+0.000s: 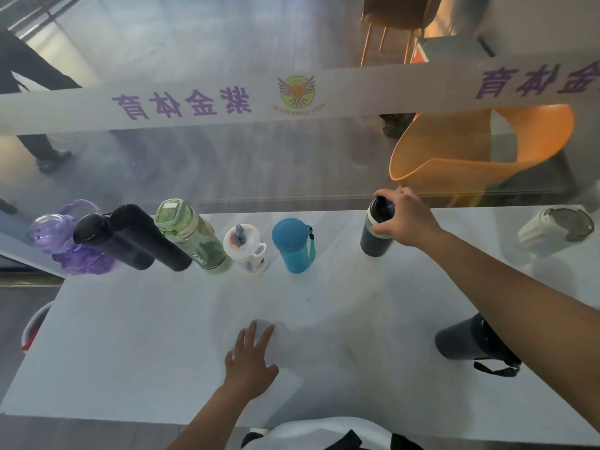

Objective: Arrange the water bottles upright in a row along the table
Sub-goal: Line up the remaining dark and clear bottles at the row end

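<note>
The right hand [404,219] has its fingers wrapped around the cap end of a dark grey bottle [376,232], upright at centre right, apart from the blue bottle [293,246] ending the row. The left hand [251,362] lies spread flat on the table [146,336]. Next, I'd guess, slide it leftward.

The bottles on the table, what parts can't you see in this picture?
- Head view: the dark bottle has its cap partly covered by the right hand.
- Head view: the dark flask at lower right is partly hidden behind the right forearm.
- Head view: the green bottle label is too small and blurred to read.
</note>
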A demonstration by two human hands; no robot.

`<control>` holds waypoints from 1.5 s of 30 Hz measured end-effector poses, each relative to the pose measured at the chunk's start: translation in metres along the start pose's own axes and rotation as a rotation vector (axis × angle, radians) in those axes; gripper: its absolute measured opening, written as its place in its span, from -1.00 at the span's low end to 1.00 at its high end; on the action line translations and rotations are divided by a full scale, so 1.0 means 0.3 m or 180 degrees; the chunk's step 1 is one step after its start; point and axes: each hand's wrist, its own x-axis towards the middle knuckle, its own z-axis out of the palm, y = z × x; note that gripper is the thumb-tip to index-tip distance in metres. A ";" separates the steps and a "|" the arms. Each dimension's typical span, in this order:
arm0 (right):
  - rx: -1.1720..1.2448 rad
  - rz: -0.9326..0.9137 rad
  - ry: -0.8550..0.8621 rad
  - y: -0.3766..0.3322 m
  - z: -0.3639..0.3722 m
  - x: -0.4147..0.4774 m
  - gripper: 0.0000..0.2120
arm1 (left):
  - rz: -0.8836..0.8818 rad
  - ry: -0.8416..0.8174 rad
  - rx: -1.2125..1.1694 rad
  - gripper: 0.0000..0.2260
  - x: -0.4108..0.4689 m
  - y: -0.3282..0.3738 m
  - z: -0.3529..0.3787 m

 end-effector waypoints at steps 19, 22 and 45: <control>-0.0206 -0.0578 -0.0344 -0.148 0.155 -0.052 -0.30 | 0.0067 0.0086 0.0115 -0.26 0.004 -0.016 0.013; -0.0193 -0.0546 -0.0336 -0.143 0.156 -0.054 -0.30 | 0.0054 0.0089 0.0090 -0.26 0.003 -0.013 0.014; 0.0661 0.1221 0.1844 -0.051 -0.073 -0.854 -0.69 | 0.1838 -0.0475 -0.1063 -0.37 -0.022 0.419 -0.143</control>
